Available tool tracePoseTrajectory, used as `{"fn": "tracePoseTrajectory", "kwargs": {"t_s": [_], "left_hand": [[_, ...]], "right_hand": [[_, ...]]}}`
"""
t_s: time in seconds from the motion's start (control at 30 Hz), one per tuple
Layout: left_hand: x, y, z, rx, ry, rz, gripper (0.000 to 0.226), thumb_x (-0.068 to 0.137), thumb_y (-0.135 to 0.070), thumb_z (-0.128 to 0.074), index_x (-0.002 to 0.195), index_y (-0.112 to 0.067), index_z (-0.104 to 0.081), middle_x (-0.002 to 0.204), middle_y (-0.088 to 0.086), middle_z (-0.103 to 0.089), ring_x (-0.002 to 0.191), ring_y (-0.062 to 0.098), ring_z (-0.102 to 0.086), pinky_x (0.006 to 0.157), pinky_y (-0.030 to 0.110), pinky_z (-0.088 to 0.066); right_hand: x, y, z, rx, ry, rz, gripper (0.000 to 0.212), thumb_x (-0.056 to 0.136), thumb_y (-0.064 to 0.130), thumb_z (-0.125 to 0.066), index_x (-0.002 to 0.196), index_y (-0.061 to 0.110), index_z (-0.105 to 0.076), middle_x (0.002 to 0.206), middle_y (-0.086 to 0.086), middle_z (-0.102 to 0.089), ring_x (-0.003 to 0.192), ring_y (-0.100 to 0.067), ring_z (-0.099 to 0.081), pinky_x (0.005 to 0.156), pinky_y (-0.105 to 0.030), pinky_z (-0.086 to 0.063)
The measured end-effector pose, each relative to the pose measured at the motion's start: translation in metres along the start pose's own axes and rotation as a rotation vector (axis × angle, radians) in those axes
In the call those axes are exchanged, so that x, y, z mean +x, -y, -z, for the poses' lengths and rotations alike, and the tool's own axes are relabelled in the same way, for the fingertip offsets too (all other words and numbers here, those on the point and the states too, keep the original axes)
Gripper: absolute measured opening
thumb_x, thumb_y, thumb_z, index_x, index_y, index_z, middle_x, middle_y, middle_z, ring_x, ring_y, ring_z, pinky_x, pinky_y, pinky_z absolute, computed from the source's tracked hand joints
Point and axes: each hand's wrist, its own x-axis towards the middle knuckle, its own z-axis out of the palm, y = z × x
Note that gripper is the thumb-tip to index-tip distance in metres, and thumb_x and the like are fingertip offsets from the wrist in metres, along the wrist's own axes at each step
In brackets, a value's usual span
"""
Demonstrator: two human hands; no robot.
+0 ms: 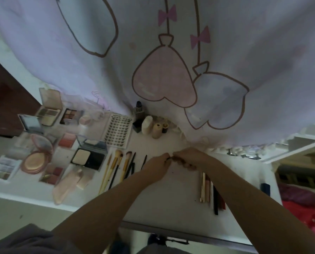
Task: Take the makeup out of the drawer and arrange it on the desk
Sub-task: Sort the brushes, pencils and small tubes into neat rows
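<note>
Both hands meet over the middle of the white worktop (171,198), fingers curled in. The left hand (157,165) and the right hand (187,156) pinch the two ends of a small dark slender item (168,158) between their fingertips (it is too blurred to name, perhaps a pencil or a cap).

The makeup lies spread across the worktop. Left of the hands is a row of makeup brushes (119,166), gold-handled and black-handled, lying side by side with their bristles toward the curtain. Further left sit an open black powder compact (88,158), a round pink compact (36,158) with its lid raised, a red blush palette (52,176), an orange blush pan (67,140) and a pale pink tube (67,186) lying flat near the front edge. Behind these are two open eyeshadow palettes (49,112) and a card of false lashes (119,131). At the back, against the curtain, stand a dark-capped foundation bottle (139,114), a cream bottle (147,125) and a beige one (157,130).

Right of the hands, a bundle of pencils and slim tubes (210,191) lies lengthwise, touching one another. A pale curtain (171,79) printed with heart balloons hangs behind. A red patterned cloth (306,209) shows at the far right.
</note>
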Motion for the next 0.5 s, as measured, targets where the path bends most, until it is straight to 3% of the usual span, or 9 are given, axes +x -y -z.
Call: {"fn": "tracePoseTrajectory", "kwargs": {"t_s": [0.13,0.27,0.43,0.5], "left_hand": [[-0.022,0.023,0.020,0.088,0.029,-0.108,0.025,0.099,-0.038,-0.035,0.105,-0.022,-0.054,0.088,0.002,-0.063,0.061,0.005,-0.048,0.051,0.020,-0.033],[-0.038,0.035,0.030,0.112,0.080,-0.146,0.027,0.099,-0.040,-0.036,0.108,-0.025,-0.057,0.092,-0.001,-0.064,0.072,0.011,-0.053,0.060,0.025,-0.039],[-0.053,0.040,0.033,0.132,0.166,-0.163,0.027,0.099,-0.040,-0.036,0.104,-0.025,-0.057,0.069,-0.013,-0.050,0.056,0.002,-0.044,0.051,0.022,-0.033],[-0.055,0.039,0.031,0.147,0.227,-0.151,0.027,0.100,-0.038,-0.035,0.103,-0.019,-0.053,0.069,-0.011,-0.046,0.058,0.005,-0.042,0.054,0.026,-0.033]], "right_hand": [[-0.014,-0.002,-0.012,0.019,0.205,0.132,0.029,0.095,0.035,-0.053,0.082,0.010,-0.064,0.053,0.006,-0.049,0.041,-0.006,-0.033,0.038,-0.018,-0.024],[-0.022,-0.008,-0.030,-0.009,0.252,0.230,0.028,0.096,0.030,-0.050,0.081,0.010,-0.062,0.055,0.006,-0.049,0.043,-0.005,-0.035,0.040,-0.017,-0.027],[-0.031,-0.012,-0.042,-0.154,0.194,0.236,0.022,0.094,0.033,-0.053,0.084,0.021,-0.070,0.067,0.010,-0.066,0.054,0.000,-0.056,0.050,-0.013,-0.041],[-0.035,-0.011,-0.042,-0.295,0.164,0.251,0.018,0.093,0.032,-0.053,0.085,0.029,-0.068,0.074,0.015,-0.068,0.063,0.006,-0.060,0.055,-0.012,-0.044]]}}
